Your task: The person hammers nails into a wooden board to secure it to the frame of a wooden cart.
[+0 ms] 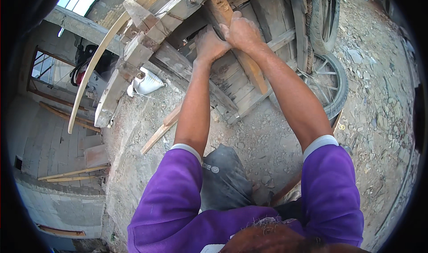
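Observation:
An orange-brown wooden board (pixel 252 72) slants across the weathered planks of a wooden cart (pixel 240 101). My right hand (pixel 243 32) is closed around the board's upper part. Just left of it, my left hand (pixel 210 44) grips the board's left edge, its thumb side close against the right hand; its fingertips are mostly hidden. Behind the left hand is a dark gap in the cart's boards. Thick grey beams (pixel 178 12) joined with blocks run along the cart's left side.
A spoked wheel (pixel 330 83) and an upright tire (pixel 323 19) stand at the right. A long curved wooden strip (pixel 91 70) arcs at the left, near a white sack (pixel 147 82). A loose wood piece (pixel 160 132) lies on rubble-strewn ground (pixel 374 101). A block wall (pixel 53 137) is farther left.

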`<action>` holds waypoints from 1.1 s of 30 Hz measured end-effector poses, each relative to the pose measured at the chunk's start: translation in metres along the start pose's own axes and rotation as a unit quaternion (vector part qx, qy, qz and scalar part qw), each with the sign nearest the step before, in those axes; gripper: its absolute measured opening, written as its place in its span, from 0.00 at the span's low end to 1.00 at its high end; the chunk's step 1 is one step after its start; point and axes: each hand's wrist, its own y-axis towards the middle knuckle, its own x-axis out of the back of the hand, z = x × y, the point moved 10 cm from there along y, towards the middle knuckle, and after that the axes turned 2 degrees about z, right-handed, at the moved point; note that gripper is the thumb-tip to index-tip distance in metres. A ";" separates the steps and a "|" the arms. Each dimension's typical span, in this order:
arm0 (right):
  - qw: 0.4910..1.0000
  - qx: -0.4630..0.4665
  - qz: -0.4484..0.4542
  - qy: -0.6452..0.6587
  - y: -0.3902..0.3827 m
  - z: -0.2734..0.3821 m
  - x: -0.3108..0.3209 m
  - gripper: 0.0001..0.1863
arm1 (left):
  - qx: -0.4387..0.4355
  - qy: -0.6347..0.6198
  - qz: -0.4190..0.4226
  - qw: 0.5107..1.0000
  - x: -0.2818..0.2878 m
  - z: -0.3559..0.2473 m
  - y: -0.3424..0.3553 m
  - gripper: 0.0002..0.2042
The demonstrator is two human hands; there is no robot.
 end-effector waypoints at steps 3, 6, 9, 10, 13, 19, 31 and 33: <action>0.999 -0.006 -0.040 -0.020 -0.001 0.000 0.008 0.30 | 0.055 -0.062 0.037 0.996 -0.010 0.008 0.001 0.42; 0.999 -0.046 0.013 -0.018 -0.001 0.000 0.007 0.28 | 0.031 -0.035 0.010 0.999 0.000 -0.001 0.003 0.41; 0.999 -0.036 0.011 -0.021 -0.002 -0.001 0.009 0.32 | 0.015 -0.042 0.012 0.999 -0.004 -0.001 0.001 0.45; 0.999 -0.035 0.035 -0.011 -0.002 -0.003 0.006 0.33 | 0.011 -0.047 0.009 0.999 -0.008 0.004 -0.001 0.47; 0.996 -0.026 0.077 0.028 -0.009 -0.028 0.010 0.34 | 0.003 -0.055 0.003 0.998 -0.004 -0.004 0.000 0.50; 0.977 -0.096 0.191 0.006 -0.085 -0.148 0.061 0.29 | 0.056 -0.077 0.075 0.993 0.000 -0.008 -0.006 0.56; 0.987 0.001 0.057 0.152 -0.157 -0.133 0.282 0.21 | 0.104 -0.465 0.073 0.876 -0.003 0.025 0.045 0.48; 0.931 0.135 -0.051 0.334 -0.181 -0.073 0.326 0.25 | 0.109 -0.562 0.046 0.819 -0.006 0.010 0.037 0.45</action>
